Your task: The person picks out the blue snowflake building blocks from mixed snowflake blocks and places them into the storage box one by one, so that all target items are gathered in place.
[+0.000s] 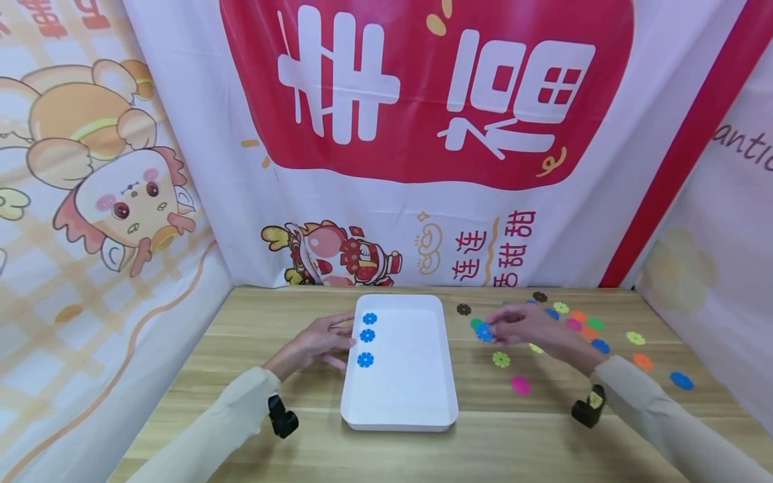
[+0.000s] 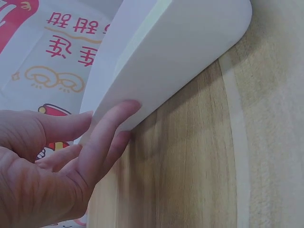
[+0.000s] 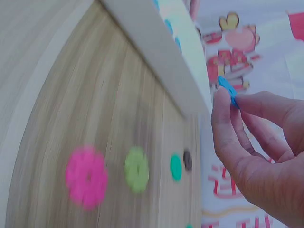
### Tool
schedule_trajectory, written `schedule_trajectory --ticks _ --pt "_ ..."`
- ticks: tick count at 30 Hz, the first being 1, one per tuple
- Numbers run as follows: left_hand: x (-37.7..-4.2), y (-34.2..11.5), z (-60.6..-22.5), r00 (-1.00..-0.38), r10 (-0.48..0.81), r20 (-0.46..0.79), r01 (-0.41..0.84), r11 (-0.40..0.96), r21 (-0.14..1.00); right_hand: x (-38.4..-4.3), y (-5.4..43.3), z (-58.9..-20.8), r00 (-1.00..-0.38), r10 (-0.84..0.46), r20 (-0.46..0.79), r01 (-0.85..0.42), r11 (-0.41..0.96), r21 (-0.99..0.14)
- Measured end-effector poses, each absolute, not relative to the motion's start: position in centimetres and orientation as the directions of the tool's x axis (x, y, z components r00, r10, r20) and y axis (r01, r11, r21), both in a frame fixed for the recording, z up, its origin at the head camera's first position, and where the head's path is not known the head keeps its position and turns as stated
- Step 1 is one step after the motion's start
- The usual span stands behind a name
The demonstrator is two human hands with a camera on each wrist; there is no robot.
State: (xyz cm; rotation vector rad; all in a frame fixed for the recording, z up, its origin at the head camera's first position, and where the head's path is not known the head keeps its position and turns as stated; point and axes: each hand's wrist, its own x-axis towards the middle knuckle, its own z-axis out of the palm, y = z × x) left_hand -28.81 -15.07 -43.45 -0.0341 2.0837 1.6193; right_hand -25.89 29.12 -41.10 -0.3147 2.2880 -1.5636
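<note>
A white rectangular tray lies on the wooden table, with three blue snowflake discs in a column along its left side. My left hand holds the tray's left edge. In the left wrist view, fingers lie against the outer wall and another digit meets the rim. To the tray's right, my right hand pinches a blue snowflake disc between thumb and fingertips, above the table. Near it lie a green disc, a lime disc and a pink disc.
More discs are scattered on the right of the table, among them an orange disc, a blue disc and a dark brown disc. Some are partly hidden by the right hand. A printed cloth backdrop stands behind the table.
</note>
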Motion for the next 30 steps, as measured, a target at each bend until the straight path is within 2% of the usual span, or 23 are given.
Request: schedule_trajectory --ticks 8,15,20,30 --pt "-29.0 -15.2 -44.0 -0.875 0.276 -0.397 -0.319 0.289 0.903 -26.5 23.8 -40.8 -0.890 -0.407 -0.207 0.112 0.243 -0.963" --pt "-29.2 -15.2 -44.5 -0.886 0.256 -0.387 -0.316 0.279 0.907 -27.6 19.2 -40.7 -0.886 -0.379 -0.265 0.149 0.308 -0.940" --pt "-28.7 -15.2 -43.8 -0.880 0.290 -0.376 -0.292 0.296 0.910 -28.3 16.2 -40.8 -0.861 -0.423 -0.282 0.151 0.317 -0.936" --pt "-28.8 -15.1 -43.8 -0.883 0.272 -0.384 -0.300 0.303 0.905 -28.7 11.3 -43.1 -0.805 -0.477 -0.351 0.173 0.378 -0.910"
